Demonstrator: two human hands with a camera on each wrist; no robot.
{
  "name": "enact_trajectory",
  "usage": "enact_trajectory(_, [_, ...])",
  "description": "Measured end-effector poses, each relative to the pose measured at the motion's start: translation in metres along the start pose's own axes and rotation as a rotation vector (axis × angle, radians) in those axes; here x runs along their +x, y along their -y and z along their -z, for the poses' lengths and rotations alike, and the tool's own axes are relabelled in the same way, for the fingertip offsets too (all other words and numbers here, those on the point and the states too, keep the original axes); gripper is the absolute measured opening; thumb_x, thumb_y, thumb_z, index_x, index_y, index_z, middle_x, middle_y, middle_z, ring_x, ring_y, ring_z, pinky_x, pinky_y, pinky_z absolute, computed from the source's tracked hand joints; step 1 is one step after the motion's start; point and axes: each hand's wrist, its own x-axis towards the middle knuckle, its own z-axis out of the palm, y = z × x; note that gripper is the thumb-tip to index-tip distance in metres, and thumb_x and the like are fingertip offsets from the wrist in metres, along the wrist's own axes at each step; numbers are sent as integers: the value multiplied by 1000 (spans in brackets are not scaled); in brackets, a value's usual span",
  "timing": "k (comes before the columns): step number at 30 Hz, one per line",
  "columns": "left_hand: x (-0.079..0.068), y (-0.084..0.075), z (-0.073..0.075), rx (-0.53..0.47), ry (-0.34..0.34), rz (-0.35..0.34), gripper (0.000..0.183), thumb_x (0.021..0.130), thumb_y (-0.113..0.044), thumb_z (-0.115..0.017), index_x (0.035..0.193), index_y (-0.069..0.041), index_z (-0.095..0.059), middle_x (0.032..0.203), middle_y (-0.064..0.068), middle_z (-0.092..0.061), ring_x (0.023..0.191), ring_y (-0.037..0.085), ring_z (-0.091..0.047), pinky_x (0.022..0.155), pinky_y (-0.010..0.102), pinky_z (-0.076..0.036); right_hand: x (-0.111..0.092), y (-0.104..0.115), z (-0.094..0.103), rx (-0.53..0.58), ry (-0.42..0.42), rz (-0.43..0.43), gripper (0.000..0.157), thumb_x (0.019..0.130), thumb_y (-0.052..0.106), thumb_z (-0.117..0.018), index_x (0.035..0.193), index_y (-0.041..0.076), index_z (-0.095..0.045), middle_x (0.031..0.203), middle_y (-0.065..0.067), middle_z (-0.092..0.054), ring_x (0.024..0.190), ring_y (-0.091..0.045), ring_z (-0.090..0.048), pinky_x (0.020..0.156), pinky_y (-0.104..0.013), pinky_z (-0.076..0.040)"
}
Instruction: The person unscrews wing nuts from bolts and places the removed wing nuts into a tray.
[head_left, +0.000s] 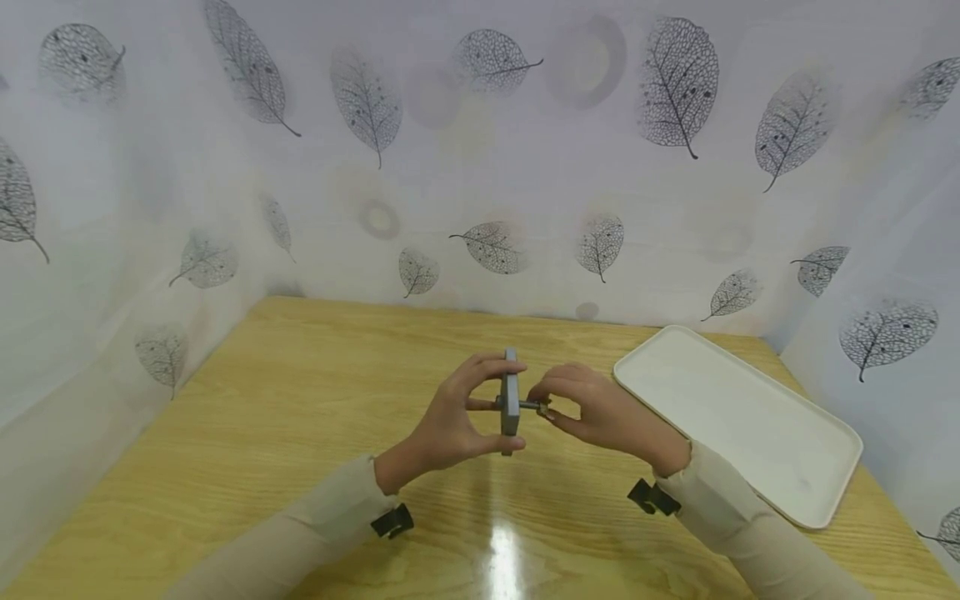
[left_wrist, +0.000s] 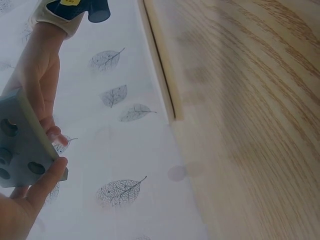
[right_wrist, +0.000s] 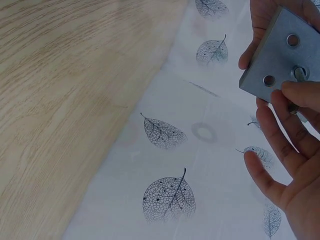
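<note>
In the head view my left hand point(head_left: 448, 414) grips a grey metal plate point(head_left: 510, 407) by its upper and lower edges, the plate held upright above the table. A bolt point(head_left: 529, 405) runs through the plate and sticks out on the right. My right hand point(head_left: 603, 417) pinches a small nut point(head_left: 543, 409) at the bolt's end between thumb and fingers. Several round holes show in the plate point(right_wrist: 272, 57) in the right wrist view, with the bolt point(right_wrist: 300, 75) in one of them. From the left wrist view, the bolt's head point(left_wrist: 5, 156) shows on the plate's other face.
A white rectangular tray point(head_left: 738, 417) lies on the right side of the wooden table point(head_left: 337, 375), beside my right forearm. Leaf-patterned curtains point(head_left: 525, 167) hang behind the table and along both sides.
</note>
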Motion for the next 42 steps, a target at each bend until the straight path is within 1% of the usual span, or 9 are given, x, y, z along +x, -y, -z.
enact_trajectory(4, [0,1,0,10,-5,-9,75,68,-8,-84,133,-11,-47,135,14,-44,118,33,-52,74,35,-60,0,0,1,15,6,3,28,73,2,-77,97,11,-64,92,2,-63,86,-12,-59,74,-31,-54])
enact_trajectory(7, [0,1,0,14,-6,-15,74,68,-8,-84,133,-11,-48,135,15,-44,118,33,-52,74,37,-60,0,0,2,41,14,-4,25,77,13,-78,98,12,-65,94,3,-62,86,-10,-57,73,-28,-53])
enact_trajectory(10, [0,2,1,17,-5,-20,74,69,-9,-84,133,-11,-48,135,14,-44,118,33,-52,74,32,-60,-1,0,3,66,16,-9,21,84,25,-72,100,13,-65,95,4,-61,85,-9,-56,73,-27,-53])
enact_trajectory(12, [0,2,1,19,-3,-26,73,70,-12,-84,133,-11,-47,135,15,-44,118,33,-52,75,29,-59,-1,1,4,71,13,-11,18,89,27,-66,100,14,-65,95,4,-61,85,-9,-56,73,-27,-53])
enact_trajectory(17, [0,2,1,22,-1,-33,72,71,-17,-83,133,-11,-47,134,17,-44,117,32,-53,75,26,-59,-1,2,4,57,8,-16,12,87,20,-68,98,14,-65,94,4,-61,84,-8,-55,71,-26,-53])
enact_trajectory(21, [-1,2,1,21,-2,-27,72,71,-17,-83,133,-12,-47,134,14,-44,117,32,-53,74,29,-59,-1,2,4,48,-6,-2,17,82,13,-73,96,14,-63,93,4,-61,84,-8,-56,70,-26,-52])
enact_trajectory(25, [-1,2,1,26,-2,-26,72,71,-17,-83,133,-12,-47,134,13,-45,116,32,-53,75,27,-59,1,2,4,33,-8,3,22,78,9,-75,95,13,-62,92,3,-62,84,-10,-58,72,-28,-53])
enact_trajectory(34, [-1,2,1,22,-5,-23,72,71,-18,-83,134,-12,-48,134,12,-45,116,31,-53,75,25,-58,1,4,2,2,23,-57,28,75,4,-77,96,13,-61,91,4,-65,89,-13,-61,75,-32,-55])
enact_trajectory(42, [-1,-1,2,18,-8,-9,74,68,-8,-84,133,-11,-48,134,13,-44,119,32,-51,76,28,-59,0,0,0,19,9,-35,30,73,1,-78,96,12,-61,90,2,-65,85,-14,-61,71,-32,-54])
